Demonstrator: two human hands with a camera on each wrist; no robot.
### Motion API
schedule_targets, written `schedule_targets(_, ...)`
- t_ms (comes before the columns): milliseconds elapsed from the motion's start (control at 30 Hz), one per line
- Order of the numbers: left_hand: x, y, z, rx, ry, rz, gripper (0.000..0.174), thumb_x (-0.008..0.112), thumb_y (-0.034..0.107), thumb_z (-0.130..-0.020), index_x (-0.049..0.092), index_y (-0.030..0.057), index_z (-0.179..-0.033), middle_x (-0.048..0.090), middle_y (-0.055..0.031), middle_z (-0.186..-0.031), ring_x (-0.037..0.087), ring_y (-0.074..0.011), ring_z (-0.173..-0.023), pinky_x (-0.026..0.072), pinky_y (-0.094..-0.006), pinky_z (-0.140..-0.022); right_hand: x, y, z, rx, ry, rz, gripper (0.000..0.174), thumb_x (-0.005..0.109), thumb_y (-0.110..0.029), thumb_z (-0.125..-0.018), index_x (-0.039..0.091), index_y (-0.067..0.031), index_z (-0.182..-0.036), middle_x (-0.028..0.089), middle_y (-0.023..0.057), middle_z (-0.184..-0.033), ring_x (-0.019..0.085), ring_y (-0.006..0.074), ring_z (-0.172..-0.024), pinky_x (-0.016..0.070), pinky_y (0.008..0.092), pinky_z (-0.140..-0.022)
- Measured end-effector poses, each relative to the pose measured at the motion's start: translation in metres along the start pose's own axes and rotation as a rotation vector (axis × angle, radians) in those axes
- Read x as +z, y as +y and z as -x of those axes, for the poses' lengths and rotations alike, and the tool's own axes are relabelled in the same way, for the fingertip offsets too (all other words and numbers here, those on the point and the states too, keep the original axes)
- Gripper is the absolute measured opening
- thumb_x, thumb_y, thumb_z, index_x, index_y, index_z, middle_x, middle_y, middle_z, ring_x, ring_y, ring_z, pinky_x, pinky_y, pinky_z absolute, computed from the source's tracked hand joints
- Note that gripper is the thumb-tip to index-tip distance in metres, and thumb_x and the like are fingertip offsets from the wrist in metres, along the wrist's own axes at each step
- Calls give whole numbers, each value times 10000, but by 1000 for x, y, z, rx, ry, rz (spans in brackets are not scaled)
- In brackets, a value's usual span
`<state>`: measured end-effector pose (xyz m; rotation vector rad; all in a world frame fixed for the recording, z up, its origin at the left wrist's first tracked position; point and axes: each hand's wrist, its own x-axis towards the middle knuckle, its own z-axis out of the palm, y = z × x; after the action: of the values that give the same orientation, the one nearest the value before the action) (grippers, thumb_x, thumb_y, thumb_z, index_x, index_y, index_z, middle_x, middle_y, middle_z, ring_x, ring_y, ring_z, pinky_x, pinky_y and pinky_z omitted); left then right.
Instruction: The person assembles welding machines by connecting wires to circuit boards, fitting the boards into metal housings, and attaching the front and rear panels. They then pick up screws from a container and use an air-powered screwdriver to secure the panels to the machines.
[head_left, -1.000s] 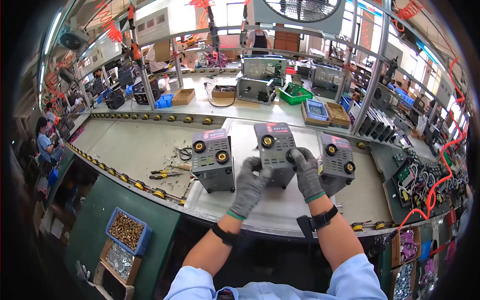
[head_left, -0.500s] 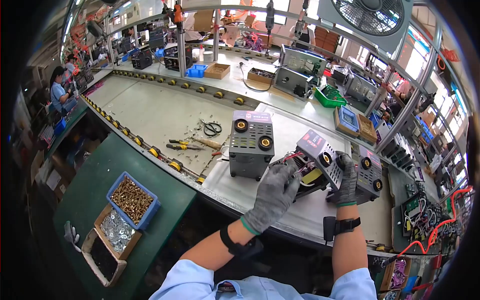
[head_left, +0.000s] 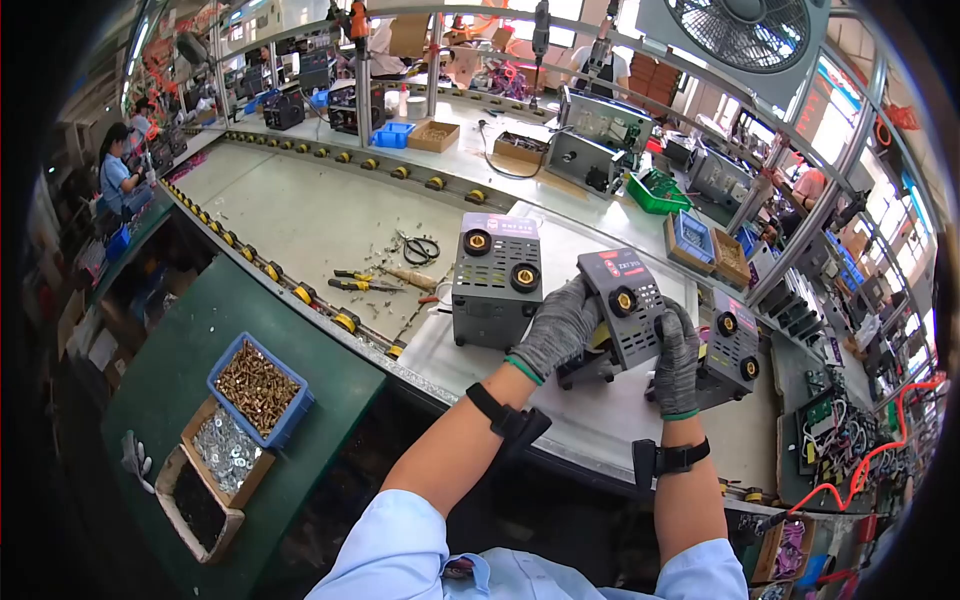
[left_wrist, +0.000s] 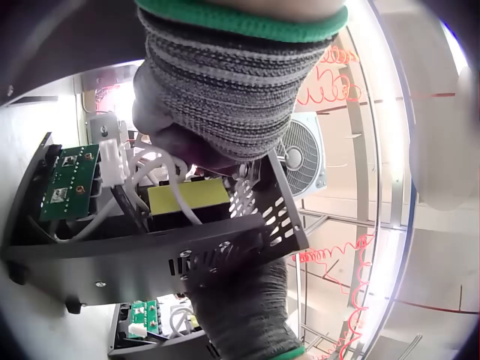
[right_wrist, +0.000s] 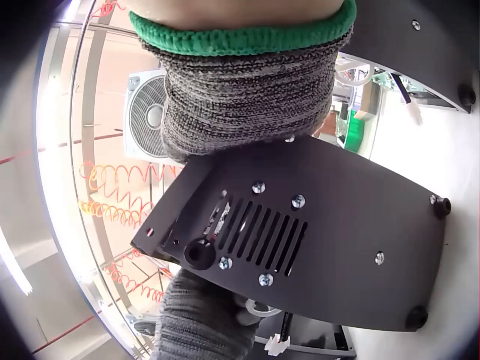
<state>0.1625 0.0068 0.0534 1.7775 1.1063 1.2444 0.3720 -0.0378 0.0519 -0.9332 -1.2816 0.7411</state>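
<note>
A dark metal unit (head_left: 627, 312) with two brass sockets and a red-marked label stands tilted between the gloved hands. The left hand (head_left: 556, 328) grips its upper left edge; in the left wrist view, the left hand (left_wrist: 217, 90) reaches over the unit's open side, where a green circuit board (left_wrist: 69, 182) and a yellow block (left_wrist: 187, 196) show. The right hand (head_left: 677, 362) holds the right side by the lower socket. In the right wrist view the right hand (right_wrist: 247, 105) lies over the slotted side panel (right_wrist: 337, 225); its fingertips are hidden there.
Similar units stand left (head_left: 496, 285) and right (head_left: 728, 350). Pliers (head_left: 364, 283), scissors (head_left: 418, 249) and loose screws lie beyond the left unit. A blue bin (head_left: 303, 400) of brass parts sits on the green table (head_left: 160, 360). A roller rail (head_left: 300, 292) runs along the bench.
The view has turned right since the first frame. The middle unit was lifted and tilted, then turned to face forward. The left hand has moved from its open side to its upper left edge.
</note>
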Motion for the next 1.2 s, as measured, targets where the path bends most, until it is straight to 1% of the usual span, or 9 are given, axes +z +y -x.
schedule_targets(100, 9, -25, -16, -37, 47, -79, 336, 589, 158, -968, 578, 45, -1285, 634, -257, -1160, 641, -382, -1054, 514, -433, -939, -2, 1, -2, 4, -92, 34, 531, 636, -397, -983, 588, 14, -1315, 662, 59, -1138, 612, 114, -1012, 504, 279, -905)
schedule_targets(167, 19, -22, 5, 216, 394, -138, 301, 603, 126, -937, 606, -1, -1209, 635, -237, -1099, 616, -397, -1066, 488, -437, -972, -4, -2, -4, 93, -94, -37, 531, 697, -382, -952, 596, -3, -1311, 655, 34, -1102, 593, 101, -988, 495, 259, -890)
schedule_targets(267, 20, 0, 53, 90, 404, -26, 272, 632, 144, -917, 618, -28, -1128, 653, -219, -1036, 627, -393, -1021, 489, -460, -950, -4, -6, -4, 126, -94, -24, 535, 670, -395, -967, 586, 4, -1314, 653, 28, -1071, 599, 100, -963, 508, 257, -865)
schedule_targets(367, 20, 12, 84, 226, 490, -220, 271, 678, 186, -890, 630, -11, -1069, 662, -187, -975, 637, -378, -970, 503, -459, -905, 2, -6, 0, 169, -41, -98, 512, 646, -382, -980, 574, 0, -1314, 667, 37, -1069, 634, 105, -943, 536, 266, -841)
schedule_targets(467, 31, 18, 87, 143, 321, 73, 366, 752, 287, -857, 627, 32, -1089, 639, -113, -918, 652, -259, -931, 541, -384, -797, 7, -22, -1, 165, -99, -78, 505, 660, -355, -965, 565, 3, -1308, 667, 67, -1120, 662, 133, -982, 560, 288, -851)
schedule_targets(567, 32, 16, 81, 138, 333, 24, 401, 760, 311, -859, 619, 29, -1106, 631, -91, -918, 659, -223, -871, 548, -361, -772, 11, -26, -1, 192, -111, -114, 528, 674, -360, -947, 559, 0, -1316, 661, 66, -1143, 663, 142, -987, 563, 297, -862)
schedule_targets(867, 38, -8, 56, 95, 235, 206, 430, 759, 405, -883, 643, 3, -987, 633, -132, -831, 693, -251, -780, 550, -370, -712, 11, -20, -6, 302, -53, -209, 591, 658, -299, -890, 523, -36, -1402, 628, 117, -1274, 600, 242, -1193, 471, 422, -1058)
schedule_targets(1100, 28, -9, 51, 136, 197, 362, 442, 727, 438, -913, 626, 10, -958, 619, -119, -782, 632, -234, -709, 523, -358, -676, 8, -24, -10, 358, -53, -316, 618, 664, -270, -865, 510, -25, -1411, 621, 131, -1286, 595, 247, -1210, 476, 413, -1060)
schedule_targets(1200, 12, -10, 49, 101, 114, 518, 398, 715, 394, -945, 617, 15, -1012, 599, -68, -825, 588, -145, -770, 511, -316, -709, 12, -24, -10, 409, -72, -333, 629, 679, -272, -844, 529, -12, -1397, 629, 128, -1281, 602, 249, -1214, 473, 403, -1071)
